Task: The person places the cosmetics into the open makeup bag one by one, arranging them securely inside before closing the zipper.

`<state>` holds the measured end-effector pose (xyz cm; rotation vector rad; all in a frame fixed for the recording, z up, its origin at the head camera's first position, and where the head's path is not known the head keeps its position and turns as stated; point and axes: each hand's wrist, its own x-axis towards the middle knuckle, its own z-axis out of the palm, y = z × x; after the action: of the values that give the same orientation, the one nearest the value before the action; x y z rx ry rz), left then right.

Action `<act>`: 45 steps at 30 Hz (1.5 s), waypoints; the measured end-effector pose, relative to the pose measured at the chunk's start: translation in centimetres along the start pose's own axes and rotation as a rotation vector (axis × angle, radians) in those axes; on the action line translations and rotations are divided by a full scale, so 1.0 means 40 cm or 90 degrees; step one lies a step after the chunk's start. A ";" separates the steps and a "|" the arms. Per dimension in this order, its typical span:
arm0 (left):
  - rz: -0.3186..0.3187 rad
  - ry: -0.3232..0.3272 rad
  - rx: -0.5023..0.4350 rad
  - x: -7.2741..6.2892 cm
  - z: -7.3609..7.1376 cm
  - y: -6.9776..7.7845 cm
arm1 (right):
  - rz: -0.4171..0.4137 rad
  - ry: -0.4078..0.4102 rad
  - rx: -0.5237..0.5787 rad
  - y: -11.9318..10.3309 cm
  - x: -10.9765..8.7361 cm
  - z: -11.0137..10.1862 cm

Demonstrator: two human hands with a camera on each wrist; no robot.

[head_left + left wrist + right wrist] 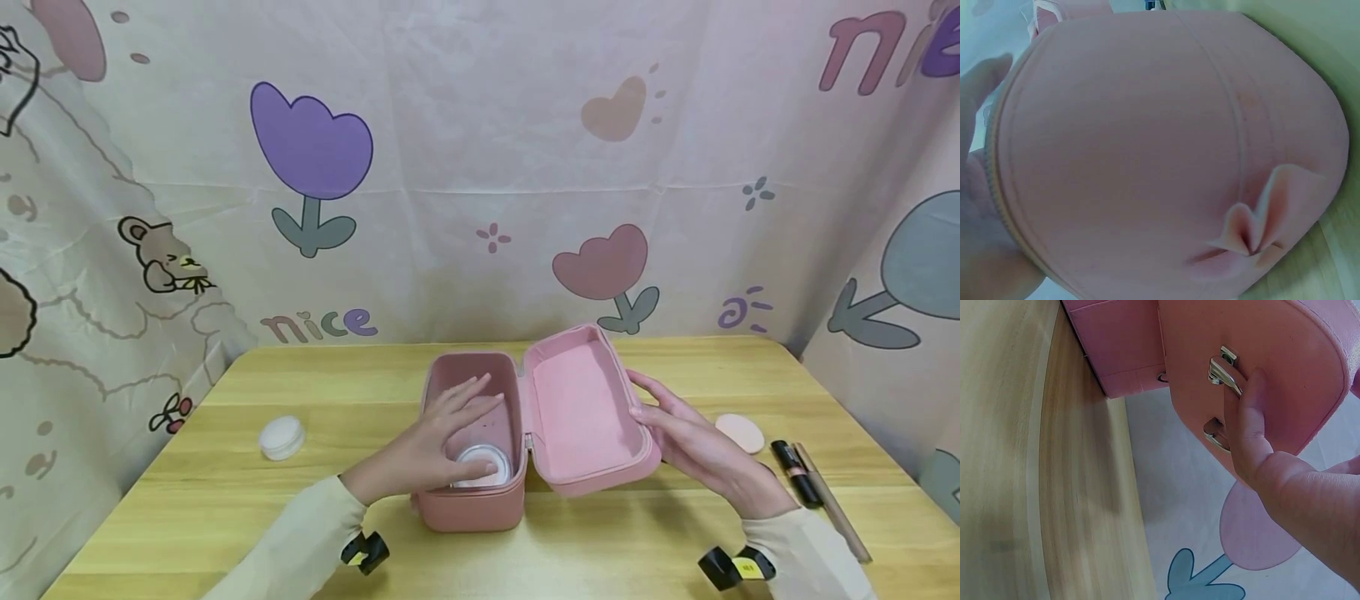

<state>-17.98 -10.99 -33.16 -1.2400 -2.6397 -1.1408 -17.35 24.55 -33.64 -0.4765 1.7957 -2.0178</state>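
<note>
A pink zip-up cosmetic case stands on the table with its lid swung out to the right. My right hand holds that lid by its outer edge, the thumb at the rim. The right wrist view shows a finger against the lid's outer face beside a metal zipper pull. Over the case's opening, my left hand has its fingers spread and relaxed. A round, clear-rimmed container lies inside, partly hidden under the left thumb. In the left wrist view, a pink bow decorates the case's side.
To the left is a small round white jar. Right of the lid lie a round pale puff, a black tube and a thin brown stick. A printed cloth hangs behind the wooden table.
</note>
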 end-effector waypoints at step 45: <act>-0.215 0.297 -0.159 -0.150 -0.196 -0.178 | 0.007 0.015 -0.013 -0.002 -0.001 0.003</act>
<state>-20.83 -22.83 -33.53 -0.4582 -2.4442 -1.6118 -17.25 24.48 -33.55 -0.4492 1.8313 -2.0073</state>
